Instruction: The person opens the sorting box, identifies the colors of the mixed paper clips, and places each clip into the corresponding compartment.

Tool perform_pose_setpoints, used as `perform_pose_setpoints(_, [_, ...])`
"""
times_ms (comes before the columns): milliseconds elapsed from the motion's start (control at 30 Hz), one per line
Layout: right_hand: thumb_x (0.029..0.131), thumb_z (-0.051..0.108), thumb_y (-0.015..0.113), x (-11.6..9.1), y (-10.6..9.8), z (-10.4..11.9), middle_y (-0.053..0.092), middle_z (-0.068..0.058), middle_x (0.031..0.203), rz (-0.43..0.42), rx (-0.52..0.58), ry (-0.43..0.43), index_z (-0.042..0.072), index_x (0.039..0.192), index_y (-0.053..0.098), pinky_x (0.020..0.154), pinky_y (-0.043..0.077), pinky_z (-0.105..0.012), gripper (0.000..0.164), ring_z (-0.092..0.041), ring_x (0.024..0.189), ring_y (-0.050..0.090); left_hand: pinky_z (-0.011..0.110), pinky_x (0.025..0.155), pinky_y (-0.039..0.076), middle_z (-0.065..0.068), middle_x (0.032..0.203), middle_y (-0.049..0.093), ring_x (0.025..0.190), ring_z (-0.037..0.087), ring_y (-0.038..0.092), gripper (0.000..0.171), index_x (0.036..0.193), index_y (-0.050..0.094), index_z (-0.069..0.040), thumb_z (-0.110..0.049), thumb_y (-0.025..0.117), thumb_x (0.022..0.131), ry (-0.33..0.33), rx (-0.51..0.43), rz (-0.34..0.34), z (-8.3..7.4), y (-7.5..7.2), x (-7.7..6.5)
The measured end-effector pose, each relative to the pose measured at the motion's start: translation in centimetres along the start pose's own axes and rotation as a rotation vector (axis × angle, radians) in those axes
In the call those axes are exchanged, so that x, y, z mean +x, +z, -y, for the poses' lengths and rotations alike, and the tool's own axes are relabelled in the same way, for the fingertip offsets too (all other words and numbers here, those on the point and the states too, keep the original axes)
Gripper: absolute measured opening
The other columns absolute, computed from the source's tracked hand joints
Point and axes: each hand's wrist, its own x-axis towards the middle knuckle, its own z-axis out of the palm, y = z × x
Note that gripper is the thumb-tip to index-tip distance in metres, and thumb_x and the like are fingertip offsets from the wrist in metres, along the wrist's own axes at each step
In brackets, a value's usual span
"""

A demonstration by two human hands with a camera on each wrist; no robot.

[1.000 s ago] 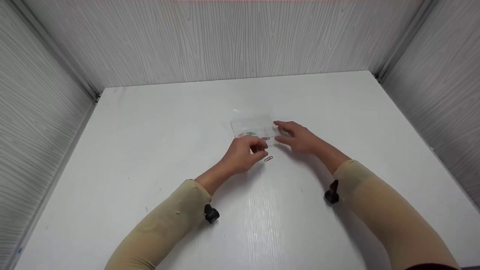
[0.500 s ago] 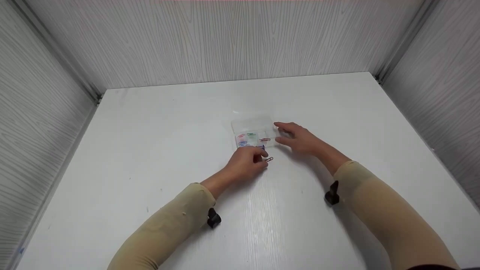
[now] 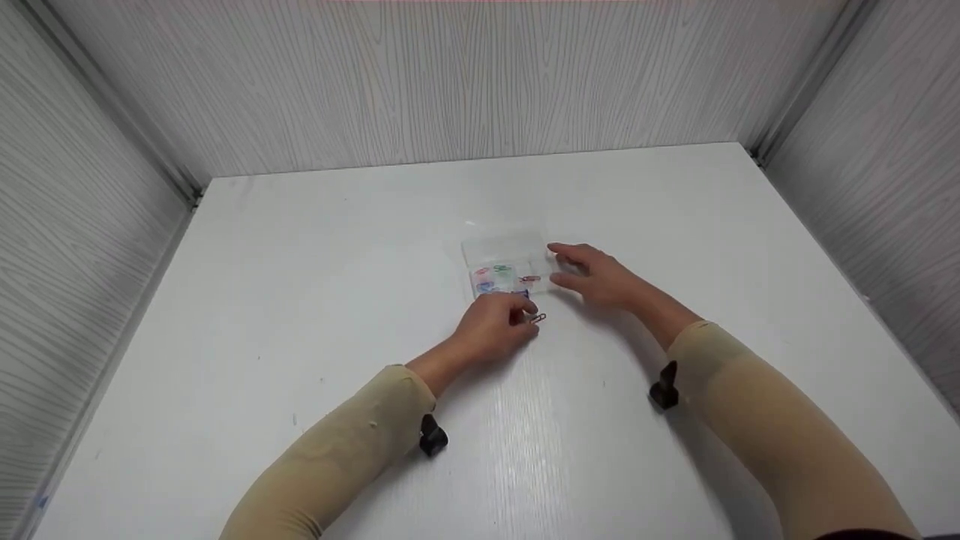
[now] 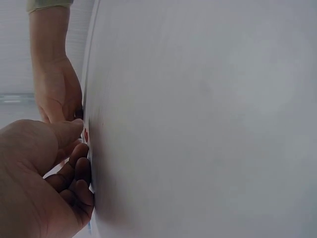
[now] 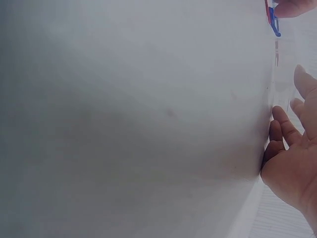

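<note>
A clear plastic box [image 3: 506, 249] lies in mid-table with its lid folded back. Coloured paper clips sit in its compartments: a pink one [image 3: 482, 271], a green one [image 3: 502, 268], a blue one [image 3: 486, 286] and a red one [image 3: 530, 279]. My left hand [image 3: 491, 328] is at the near side of the box, thumb and forefinger curled at a loose red paper clip [image 3: 540, 318] on the table. A dark blue clip [image 5: 273, 22] shows by its fingertips in the right wrist view. My right hand [image 3: 598, 277] rests at the box's right edge, fingers spread.
The white table [image 3: 337, 262] is enclosed by grey wood-grain panels at the back [image 3: 450, 82], left and right. A black wrist camera [image 3: 433, 435] hangs under the left sleeve, another black camera [image 3: 664, 386] under the right.
My left hand has come down from over the box toward me, uncovering more of the clips, to the loose red paper clip, which has turned slightly. My right hand has stayed in place.
</note>
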Motion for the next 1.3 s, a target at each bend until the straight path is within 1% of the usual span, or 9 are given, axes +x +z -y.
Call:
perform_pose_setpoints(167, [0.107, 0.043, 0.064, 0.01, 0.06, -0.09, 0.039, -0.011, 0.167, 0.000, 0.007, 0.008, 0.024, 0.166, 0.039, 0.126, 0.022, -0.052, 0.067, -0.031, 0.157, 0.028, 0.030, 0.079, 0.048, -0.003, 0.089, 0.068, 0.083, 0.014, 0.058, 0.018, 0.114, 0.080, -0.010, -0.016, 0.073, 0.099, 0.001, 0.032, -0.002, 0.00, 0.18, 0.17])
perform_pose_setpoints(333, [0.107, 0.043, 0.063, -0.02, 0.07, -0.26, 0.039, -0.011, 0.166, 0.006, 0.012, -0.012, 0.023, 0.166, 0.038, 0.125, 0.024, -0.050, 0.067, -0.029, 0.156, 0.032, 0.030, 0.075, 0.047, -0.003, 0.086, 0.068, 0.080, 0.014, 0.057, 0.015, 0.109, 0.081, -0.010, -0.015, 0.072, 0.099, 0.010, 0.052, -0.008, -0.08, 0.28, 0.24])
perform_pose_setpoints(567, [0.107, 0.043, 0.063, -0.04, 0.04, -0.31, 0.041, -0.011, 0.165, 0.008, 0.010, -0.021, 0.023, 0.166, 0.038, 0.125, 0.024, -0.050, 0.067, -0.029, 0.156, 0.032, 0.030, 0.075, 0.047, -0.004, 0.087, 0.070, 0.080, 0.012, 0.057, 0.014, 0.109, 0.082, -0.011, -0.015, 0.073, 0.099, 0.006, 0.074, -0.012, -0.11, 0.34, 0.39])
perform_pose_setpoints(767, [0.107, 0.042, 0.063, 0.11, 0.11, -0.37, 0.042, -0.013, 0.165, 0.008, 0.003, -0.017, 0.022, 0.166, 0.038, 0.125, 0.024, -0.052, 0.067, -0.031, 0.156, 0.032, 0.031, 0.076, 0.049, -0.003, 0.090, 0.073, 0.081, 0.012, 0.059, 0.013, 0.107, 0.083, -0.012, -0.015, 0.073, 0.100, -0.004, 0.077, -0.015, -0.16, 0.40, 0.37])
perform_pose_setpoints(1033, [0.107, 0.042, 0.063, 0.17, 0.06, -0.28, 0.042, -0.014, 0.164, 0.005, -0.001, -0.021, 0.022, 0.166, 0.039, 0.124, 0.025, -0.051, 0.067, -0.031, 0.155, 0.033, 0.033, 0.081, 0.053, -0.001, 0.097, 0.076, 0.086, 0.014, 0.063, 0.014, 0.107, 0.083, -0.011, -0.012, 0.072, 0.100, 0.015, 0.084, -0.012, -0.24, 0.27, 0.36])
perform_pose_setpoints(1167, [0.107, 0.044, 0.063, 0.23, 0.04, -0.32, 0.042, -0.014, 0.164, 0.008, 0.003, -0.009, 0.023, 0.166, 0.038, 0.124, 0.025, -0.051, 0.068, -0.031, 0.155, 0.033, 0.032, 0.079, 0.051, -0.002, 0.094, 0.075, 0.084, 0.014, 0.062, 0.013, 0.107, 0.083, -0.012, -0.015, 0.072, 0.099, 0.008, 0.080, -0.013, -0.30, 0.29, 0.36])
perform_pose_setpoints(1300, [0.107, 0.046, 0.063, 0.18, 0.09, -0.28, 0.041, -0.011, 0.165, 0.006, 0.003, -0.001, 0.026, 0.166, 0.038, 0.125, 0.025, -0.049, 0.067, -0.028, 0.156, 0.032, 0.031, 0.076, 0.049, -0.003, 0.091, 0.074, 0.082, 0.012, 0.061, 0.013, 0.107, 0.084, -0.014, -0.017, 0.074, 0.098, 0.002, 0.074, -0.012, -0.40, 0.31, 0.34])
